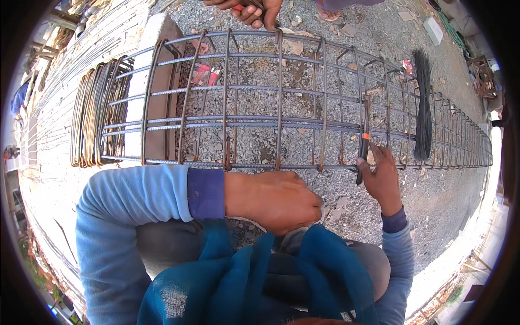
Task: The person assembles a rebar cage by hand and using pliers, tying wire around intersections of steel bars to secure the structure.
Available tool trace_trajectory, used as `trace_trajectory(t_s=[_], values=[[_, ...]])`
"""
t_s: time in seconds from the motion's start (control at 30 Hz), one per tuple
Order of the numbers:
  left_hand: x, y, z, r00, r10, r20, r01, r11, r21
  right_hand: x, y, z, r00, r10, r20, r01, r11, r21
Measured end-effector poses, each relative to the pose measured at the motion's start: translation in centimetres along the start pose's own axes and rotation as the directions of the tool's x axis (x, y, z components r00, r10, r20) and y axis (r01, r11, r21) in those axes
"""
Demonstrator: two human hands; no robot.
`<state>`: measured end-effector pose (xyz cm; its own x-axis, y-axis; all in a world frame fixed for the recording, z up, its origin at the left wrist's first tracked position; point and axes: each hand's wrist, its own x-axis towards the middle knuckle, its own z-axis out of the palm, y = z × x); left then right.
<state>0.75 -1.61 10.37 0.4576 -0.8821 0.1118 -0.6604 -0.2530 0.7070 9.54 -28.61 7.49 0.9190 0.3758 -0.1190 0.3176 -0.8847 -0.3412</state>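
Observation:
My left hand [279,200] is curled into a fist in front of the rebar cage [280,89], above my knees. Its palm side is hidden, so what it holds, if anything, does not show. At the cage's near side, my right hand [382,176] has its thumb and fingers at a slender dark hand tool [364,135] with an orange band. The tool points away from me across the cage's bars; its exact kind is unclear. Steel stirrups wrap the long ribbed bars at intervals. A bundle of black tie wire [422,105] lies across the cage, right of that tool.
Several stirrups [89,116] are stacked around the cage's left end, beside a concrete block [157,81]. Across the cage, another person's hands [254,12] hold something with an orange part. Gravel [254,143] lies underneath; the cage stretches far right.

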Motion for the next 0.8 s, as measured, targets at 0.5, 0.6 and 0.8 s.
trace_trajectory(t_s=[0.5, 0.6, 0.8], values=[[-4.9, -7.8, -4.8, 0.269, -0.28, -0.922, 0.435, 0.889, -0.143, 10.4, -12.8, -0.4, 0.861, -0.5, 0.088, 0.331, 0.685, 0.649], [-6.3, -9.0, -4.8, 0.333, -0.328, -0.884, 0.538, 0.836, -0.108, 12.0, -8.7, -0.4, 0.944, -0.218, 0.249, -0.076, 0.589, 0.805], [-5.0, -11.6, -2.6, 0.649, -0.736, -0.191, 0.734, 0.672, -0.096, 12.4, -5.2, -0.5, 0.96, 0.028, 0.278, -0.269, 0.359, 0.894]])
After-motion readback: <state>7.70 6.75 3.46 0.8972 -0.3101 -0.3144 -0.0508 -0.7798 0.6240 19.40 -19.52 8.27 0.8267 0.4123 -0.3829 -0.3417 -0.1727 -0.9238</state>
